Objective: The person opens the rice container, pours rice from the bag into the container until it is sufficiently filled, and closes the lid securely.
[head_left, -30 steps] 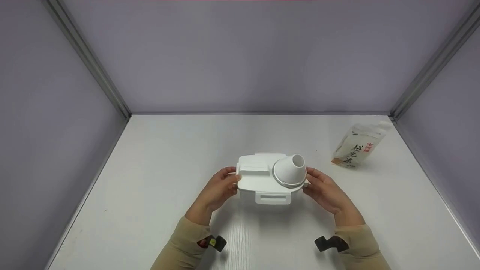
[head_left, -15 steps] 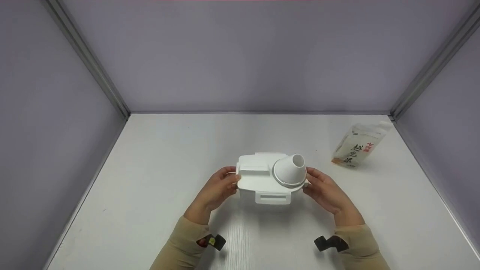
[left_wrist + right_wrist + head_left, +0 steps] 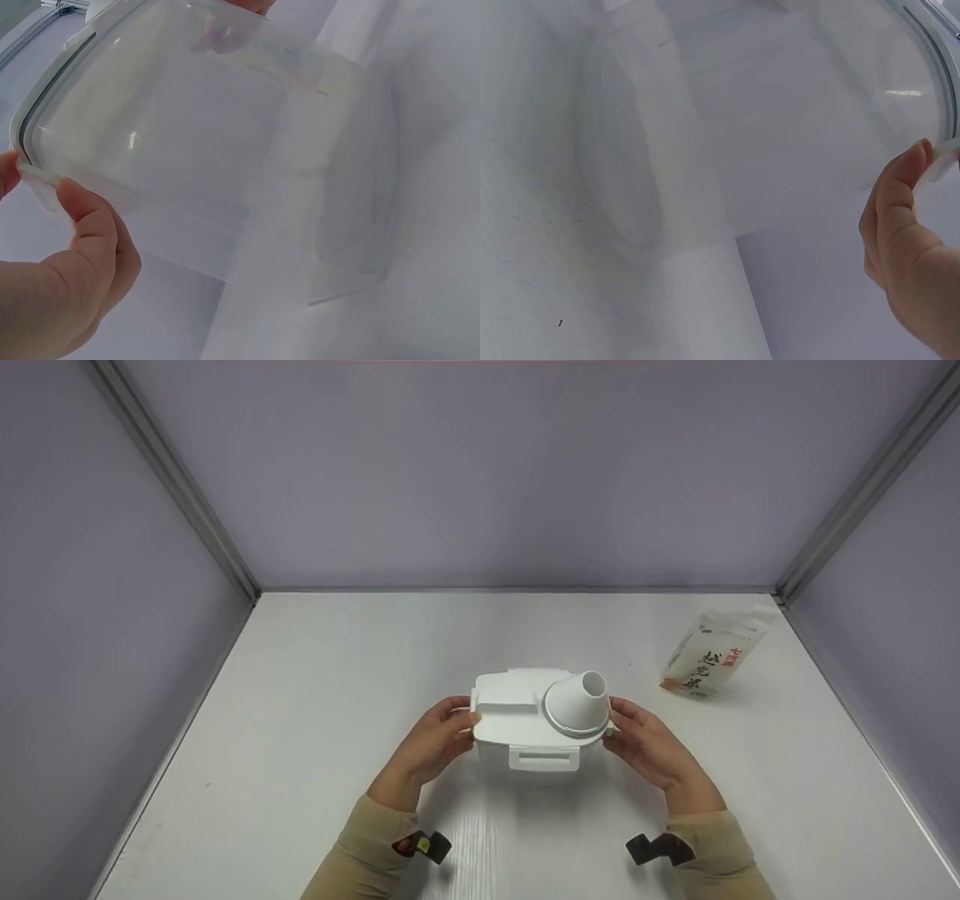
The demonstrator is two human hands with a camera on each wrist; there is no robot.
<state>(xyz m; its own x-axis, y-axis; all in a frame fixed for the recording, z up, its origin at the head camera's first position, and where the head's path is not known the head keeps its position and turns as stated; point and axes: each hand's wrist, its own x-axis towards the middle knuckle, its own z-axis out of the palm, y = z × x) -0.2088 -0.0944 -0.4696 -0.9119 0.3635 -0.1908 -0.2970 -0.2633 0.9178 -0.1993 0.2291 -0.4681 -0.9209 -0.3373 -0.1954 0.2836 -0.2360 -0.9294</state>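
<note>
A clear plastic storage container (image 3: 195,135) stands upright on the table. Its white lid (image 3: 506,726) carries a cone-shaped spout (image 3: 576,706) on the right half and a recessed grip on the left. The front clip (image 3: 544,759) sticks outward toward me. At the lid's left end my left hand (image 3: 429,744) pinches a side clip between thumb and fingers. My right hand (image 3: 651,746) pinches the clip at the opposite end, under the spout. Both wrist views show the thumb and fingers at the rim, and the see-through body looks to hold nothing.
A bag of rice (image 3: 705,660) with black and red lettering leans at the back right of the white table (image 3: 337,675). Grey-purple panels (image 3: 480,487) enclose the table at the back and both sides. Black wrist cameras (image 3: 660,849) sit on the sleeves.
</note>
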